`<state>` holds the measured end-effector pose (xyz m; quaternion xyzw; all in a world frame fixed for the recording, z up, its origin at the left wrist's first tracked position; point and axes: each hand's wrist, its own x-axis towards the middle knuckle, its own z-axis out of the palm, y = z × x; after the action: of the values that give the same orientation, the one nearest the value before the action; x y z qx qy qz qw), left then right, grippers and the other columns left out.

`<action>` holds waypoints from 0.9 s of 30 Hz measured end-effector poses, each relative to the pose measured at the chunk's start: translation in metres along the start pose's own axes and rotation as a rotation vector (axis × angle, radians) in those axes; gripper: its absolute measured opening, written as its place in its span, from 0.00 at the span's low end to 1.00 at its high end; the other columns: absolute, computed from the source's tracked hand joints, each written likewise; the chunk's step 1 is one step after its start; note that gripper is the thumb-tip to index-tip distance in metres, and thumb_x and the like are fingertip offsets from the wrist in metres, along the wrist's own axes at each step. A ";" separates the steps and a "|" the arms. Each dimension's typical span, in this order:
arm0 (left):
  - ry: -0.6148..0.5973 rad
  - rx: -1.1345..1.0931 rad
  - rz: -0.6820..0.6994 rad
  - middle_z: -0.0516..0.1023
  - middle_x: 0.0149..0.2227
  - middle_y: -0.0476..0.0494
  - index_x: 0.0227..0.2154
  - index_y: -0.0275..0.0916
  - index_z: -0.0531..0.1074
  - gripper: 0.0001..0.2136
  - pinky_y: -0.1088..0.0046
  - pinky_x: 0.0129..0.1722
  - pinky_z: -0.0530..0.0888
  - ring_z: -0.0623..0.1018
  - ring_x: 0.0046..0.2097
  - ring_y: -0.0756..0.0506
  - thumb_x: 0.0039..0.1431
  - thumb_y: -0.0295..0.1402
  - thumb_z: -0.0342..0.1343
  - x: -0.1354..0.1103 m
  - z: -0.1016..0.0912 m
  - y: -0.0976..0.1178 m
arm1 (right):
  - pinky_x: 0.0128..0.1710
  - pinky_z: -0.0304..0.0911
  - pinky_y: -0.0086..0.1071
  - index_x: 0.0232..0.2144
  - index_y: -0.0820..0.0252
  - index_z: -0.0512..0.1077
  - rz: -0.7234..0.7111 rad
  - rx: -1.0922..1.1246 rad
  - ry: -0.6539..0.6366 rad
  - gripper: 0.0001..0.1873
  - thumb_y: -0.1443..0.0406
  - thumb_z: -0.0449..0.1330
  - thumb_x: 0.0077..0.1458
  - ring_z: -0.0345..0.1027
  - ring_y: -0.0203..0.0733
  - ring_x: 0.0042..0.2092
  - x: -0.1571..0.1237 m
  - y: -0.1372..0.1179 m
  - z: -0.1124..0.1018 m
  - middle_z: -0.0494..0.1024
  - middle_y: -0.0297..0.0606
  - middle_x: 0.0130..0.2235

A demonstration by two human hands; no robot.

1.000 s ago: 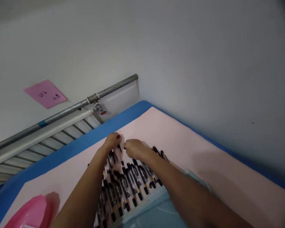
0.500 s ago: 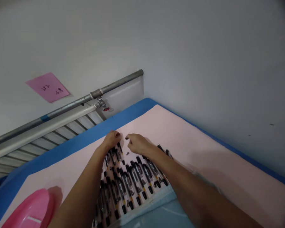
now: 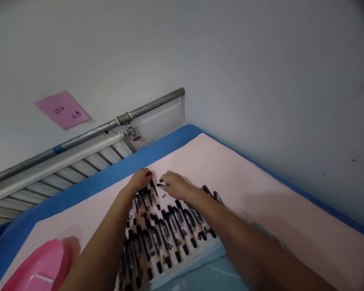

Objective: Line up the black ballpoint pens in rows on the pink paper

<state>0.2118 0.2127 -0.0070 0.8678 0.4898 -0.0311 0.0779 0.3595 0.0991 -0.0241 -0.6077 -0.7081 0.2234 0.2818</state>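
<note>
Many black-capped, clear-barrelled pens point(image 3: 173, 224) lie in slanting rows on the pale pink sheet point(image 3: 209, 161). At the far end of the rows, my left hand point(image 3: 140, 180) is closed, its fingertips at the upper end of a pen point(image 3: 154, 189); the contact is partly hidden. Just to the right, my right hand point(image 3: 176, 186) has curled fingers, with a small dark piece like a pen cap point(image 3: 161, 186) at their tips. A tiny dark loose part point(image 3: 164, 195) lies below it. My forearms cover some of the pens.
A pink basin point(image 3: 33, 266) stands at the lower left, with a white strip in it. Blue cloth point(image 3: 170, 141) edges the sheet. Behind are a radiator point(image 3: 79, 173), a metal pipe point(image 3: 157, 101) and a red-handled valve point(image 3: 136, 138). Light blue fabric point(image 3: 200, 270) lies nearest me.
The dark cap-like piece now shows at my right fingertips, where it was not visible before. My left hand stays by the same pen, slightly lower. The view has shifted slightly.
</note>
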 end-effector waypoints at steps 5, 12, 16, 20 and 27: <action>-0.021 -0.001 0.041 0.77 0.37 0.43 0.34 0.36 0.73 0.11 0.74 0.40 0.68 0.74 0.38 0.48 0.49 0.24 0.49 -0.003 -0.001 0.001 | 0.35 0.58 0.31 0.38 0.63 0.70 -0.026 -0.185 -0.008 0.13 0.70 0.51 0.51 0.67 0.42 0.39 -0.006 -0.007 -0.002 0.71 0.44 0.40; -0.010 0.031 0.061 0.77 0.39 0.42 0.35 0.36 0.74 0.13 0.75 0.41 0.67 0.73 0.41 0.47 0.50 0.25 0.46 -0.006 -0.001 0.004 | 0.34 0.57 0.31 0.37 0.63 0.69 -0.013 -0.231 0.025 0.12 0.69 0.49 0.52 0.67 0.43 0.38 -0.004 -0.006 0.007 0.74 0.44 0.38; -0.013 0.042 0.045 0.77 0.38 0.40 0.33 0.35 0.74 0.13 0.73 0.40 0.67 0.74 0.40 0.45 0.48 0.24 0.46 -0.006 -0.002 0.004 | 0.35 0.57 0.32 0.39 0.63 0.68 -0.018 -0.225 0.024 0.13 0.69 0.48 0.53 0.68 0.43 0.38 -0.002 -0.005 0.013 0.74 0.45 0.39; -0.015 0.016 0.052 0.78 0.36 0.42 0.30 0.36 0.75 0.13 0.74 0.40 0.67 0.75 0.39 0.46 0.47 0.22 0.46 -0.008 -0.003 0.005 | 0.35 0.57 0.31 0.39 0.61 0.68 -0.041 -0.215 0.014 0.13 0.68 0.48 0.53 0.68 0.43 0.39 -0.002 -0.007 0.015 0.75 0.43 0.38; 0.076 -0.096 -0.012 0.78 0.38 0.42 0.35 0.36 0.74 0.12 0.74 0.41 0.69 0.75 0.40 0.46 0.50 0.27 0.47 -0.017 -0.005 0.000 | 0.36 0.57 0.31 0.36 0.61 0.70 -0.104 -0.199 -0.036 0.13 0.70 0.47 0.53 0.67 0.42 0.40 -0.003 -0.008 0.010 0.74 0.42 0.39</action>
<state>0.2028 0.1994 0.0001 0.8606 0.4986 0.0249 0.1005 0.3467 0.0955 -0.0265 -0.5912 -0.7621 0.1479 0.2186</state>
